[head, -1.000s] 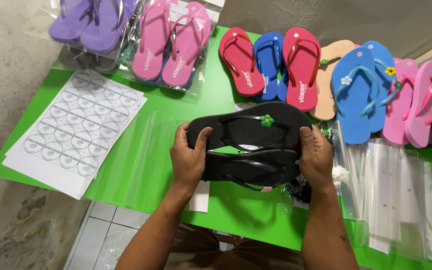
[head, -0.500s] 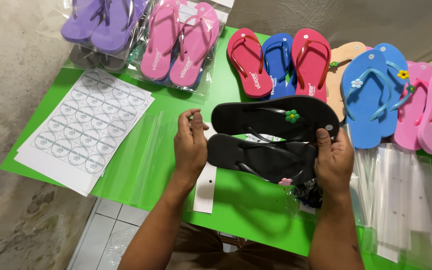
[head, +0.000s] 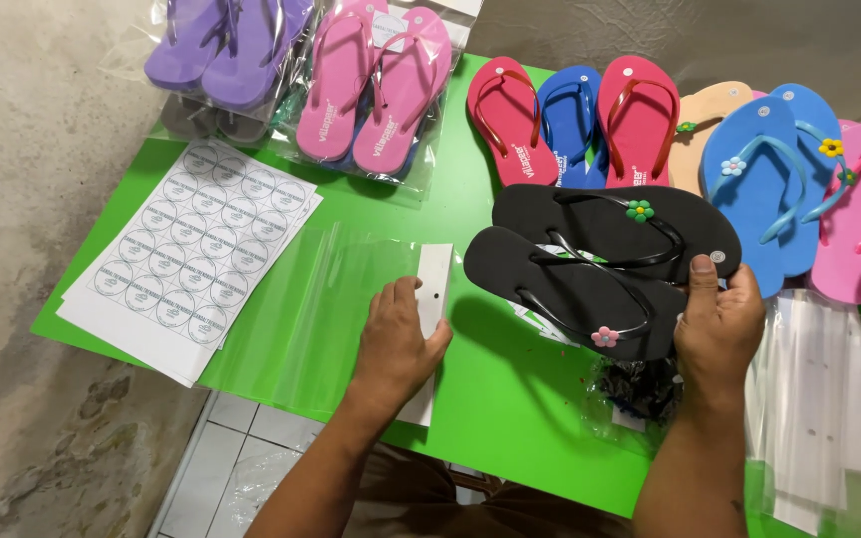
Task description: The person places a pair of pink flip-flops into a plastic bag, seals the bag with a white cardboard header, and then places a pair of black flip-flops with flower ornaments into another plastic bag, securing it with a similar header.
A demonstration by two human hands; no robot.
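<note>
Right hand pinches a stacked pair of black foam flip-flops at their heel ends; left hand lies flat, fingers together, on a clear plastic bag with white card header.

The pair hovers over the green table, at two o'clock from the bag. It looks light, bendy and grippy, so the heel pinch suits. The dark bundle beneath stays unclear; the sandals at three o'clock are cut off.

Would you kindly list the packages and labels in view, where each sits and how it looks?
Sticker sheets: table's left edge, white, rows of round labels.
Clear bag with white header card: flat under left hand.
Bagged pink flip-flops: top centre, clear wrap.
Bagged purple flip-flops: top left, clear wrap.
Stack of clear bags: far right.
</note>
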